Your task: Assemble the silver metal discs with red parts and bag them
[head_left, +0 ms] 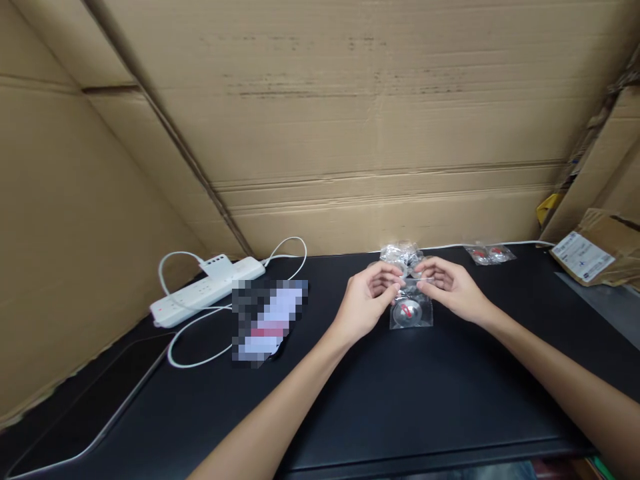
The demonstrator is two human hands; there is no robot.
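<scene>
The left hand (369, 293) and right hand (453, 290) have their fingers clamped on the upper sides of a clear bag (411, 305), its round disc (407, 313) just below them.

The left forearm (295, 387) and the right forearm (545, 367) are both bare, slim and smooth, tapering to narrow wrists (481, 311). The left hand (364, 293) and the right hand (455, 290) are bare as well, with slender, rounded fingers (383, 268) and smooth backs.

No text is legible, even on the white label (583, 257).
</scene>
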